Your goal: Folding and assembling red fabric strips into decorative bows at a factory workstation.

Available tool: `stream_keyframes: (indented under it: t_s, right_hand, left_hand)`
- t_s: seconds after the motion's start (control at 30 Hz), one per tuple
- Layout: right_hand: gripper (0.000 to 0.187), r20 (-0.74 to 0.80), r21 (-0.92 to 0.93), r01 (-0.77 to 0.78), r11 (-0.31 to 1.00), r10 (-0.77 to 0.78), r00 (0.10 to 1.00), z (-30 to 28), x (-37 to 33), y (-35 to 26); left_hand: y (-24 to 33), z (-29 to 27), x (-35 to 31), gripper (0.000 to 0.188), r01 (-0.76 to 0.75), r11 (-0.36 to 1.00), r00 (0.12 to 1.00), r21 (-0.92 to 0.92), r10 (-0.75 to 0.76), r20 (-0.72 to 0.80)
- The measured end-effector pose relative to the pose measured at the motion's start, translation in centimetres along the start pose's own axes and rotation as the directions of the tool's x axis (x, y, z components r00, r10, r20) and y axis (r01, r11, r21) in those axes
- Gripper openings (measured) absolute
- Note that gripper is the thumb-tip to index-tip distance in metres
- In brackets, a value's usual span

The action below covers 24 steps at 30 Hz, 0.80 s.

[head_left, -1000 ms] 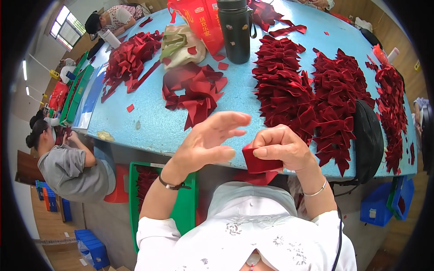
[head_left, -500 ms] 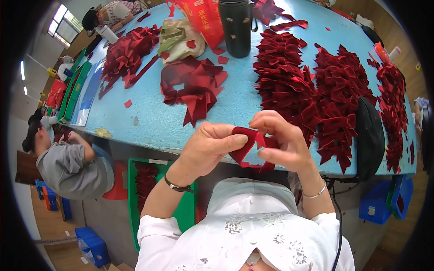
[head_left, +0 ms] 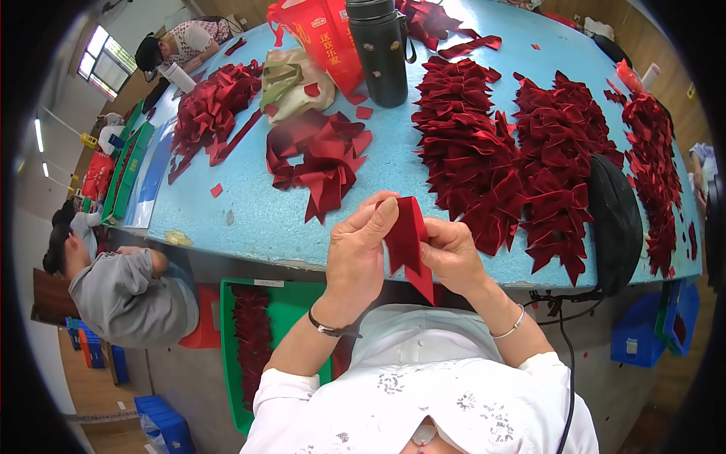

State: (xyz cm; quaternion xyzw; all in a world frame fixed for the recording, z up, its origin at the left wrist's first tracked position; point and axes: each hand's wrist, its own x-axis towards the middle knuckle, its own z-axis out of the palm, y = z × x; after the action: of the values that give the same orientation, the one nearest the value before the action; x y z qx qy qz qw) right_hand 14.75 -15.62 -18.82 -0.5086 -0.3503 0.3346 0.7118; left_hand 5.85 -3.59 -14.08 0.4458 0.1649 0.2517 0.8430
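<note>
The red ribbon (head_left: 407, 234) is held above the near edge of the tabletop (head_left: 249, 200). The step seems to be folding it; the next move calls for a firm pinch and even layers. The left hand (head_left: 355, 253), partly closed, grips its upper left edge; the right hand (head_left: 456, 257), fingers curled, pinches its right edge. Beyond lie red bows (head_left: 465, 151).

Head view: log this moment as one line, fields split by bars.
left hand: holds red ribbon | right hand: holds same ribbon | ribbon: folded | blue table: bow piles ahead-right
</note>
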Motion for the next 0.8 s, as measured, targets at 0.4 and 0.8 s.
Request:
stream_keyframes:
  t_s: [0.4,0.8]
  right_hand:
    - [0.02,-0.052,-0.115,-0.117,0.986,0.111,0.992,0.7,-0.8,-0.8]
    - [0.019,-0.263,-0.048,0.288,0.956,-0.29,0.92,1.2,-1.7,0.7]
  left_hand:
    - [-0.8,-0.5,0.2,0.016,-0.132,0.977,0.991,0.167,0.135,-0.011]
    - [-2.2,-0.5,-1.3,0.016,-0.314,0.883,0.944,0.349,0.328,0.021]
